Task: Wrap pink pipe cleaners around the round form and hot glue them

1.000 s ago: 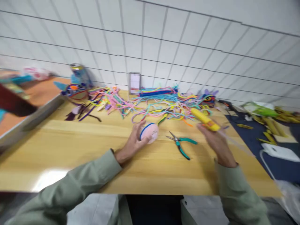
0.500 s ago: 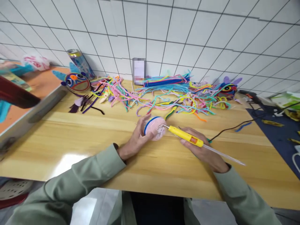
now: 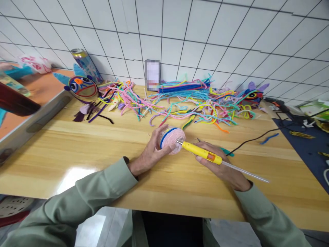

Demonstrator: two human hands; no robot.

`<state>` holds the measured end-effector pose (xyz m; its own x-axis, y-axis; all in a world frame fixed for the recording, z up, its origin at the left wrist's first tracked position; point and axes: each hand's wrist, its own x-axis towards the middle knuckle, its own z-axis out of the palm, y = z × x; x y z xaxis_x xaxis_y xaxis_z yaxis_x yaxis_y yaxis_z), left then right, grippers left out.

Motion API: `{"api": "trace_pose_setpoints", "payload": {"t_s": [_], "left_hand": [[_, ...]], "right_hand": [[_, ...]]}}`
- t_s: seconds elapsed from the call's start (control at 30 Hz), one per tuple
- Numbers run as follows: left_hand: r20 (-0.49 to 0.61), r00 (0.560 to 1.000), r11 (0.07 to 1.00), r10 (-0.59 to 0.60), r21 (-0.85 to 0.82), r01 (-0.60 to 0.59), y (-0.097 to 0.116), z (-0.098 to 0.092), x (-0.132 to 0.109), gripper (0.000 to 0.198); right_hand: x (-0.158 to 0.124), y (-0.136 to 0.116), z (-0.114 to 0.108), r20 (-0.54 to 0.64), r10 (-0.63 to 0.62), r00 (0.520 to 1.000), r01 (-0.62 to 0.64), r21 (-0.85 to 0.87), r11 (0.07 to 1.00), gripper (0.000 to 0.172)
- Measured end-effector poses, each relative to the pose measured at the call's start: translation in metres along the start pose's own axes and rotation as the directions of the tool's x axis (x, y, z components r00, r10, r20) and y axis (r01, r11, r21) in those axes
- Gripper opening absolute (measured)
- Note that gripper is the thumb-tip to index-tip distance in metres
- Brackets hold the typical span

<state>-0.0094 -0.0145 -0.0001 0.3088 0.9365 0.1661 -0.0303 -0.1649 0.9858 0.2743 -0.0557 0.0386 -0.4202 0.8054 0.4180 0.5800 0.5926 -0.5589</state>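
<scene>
Apparently touching the pink ball [image 3: 170,139], the yellow tool [image 3: 199,151] points slantwise left.

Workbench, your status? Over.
Left hand holds round pink piece. Right hand points yellow glue gun at it. Teal pliers partly hidden by right hand.

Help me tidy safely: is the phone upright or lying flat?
Upright: the phone stands on a short edge, its long sides rising before the tiled wall.

L hand [image 3: 154,148] cups pink round pc [image 3: 170,139] w/ blue band; R hand [image 3: 221,168] holds yellow glue pen [image 3: 202,151], tip at pc's face. Teal-handled pliers [image 3: 227,152] mostly hidden behind R hand. Pipe cleaners [image 3: 183,92] strewn along back of tbl [image 3: 164,188]; phone [image 3: 152,73] & can [image 3: 87,65] by wall [image 3: 146,20].
</scene>
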Motion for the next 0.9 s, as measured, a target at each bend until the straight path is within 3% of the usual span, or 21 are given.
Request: {"api": "trace_pose_setpoints", "payload": {"t_s": [0.2, 0.9], "left_hand": [[0.005, 1.0, 1.0, -0.011, -0.021, 0.011, -0.0003, -0.0013, -0.0007, 0.081], [0.04, 0.998, 0.998, 0.051, -0.036, -0.05, 0.0029, 0.0001, 0.0015, 0.077]], "right_hand": [[-0.0028, 0.0021, -0.0012, 0.073, 0.055, 0.996, -0.058, 0.043, 0.997, 0.02], [0.0008, -0.0033, -0.0023, 0.102, 0.086, 0.991, -0.096, 0.097, 0.991, 0.011]]}}
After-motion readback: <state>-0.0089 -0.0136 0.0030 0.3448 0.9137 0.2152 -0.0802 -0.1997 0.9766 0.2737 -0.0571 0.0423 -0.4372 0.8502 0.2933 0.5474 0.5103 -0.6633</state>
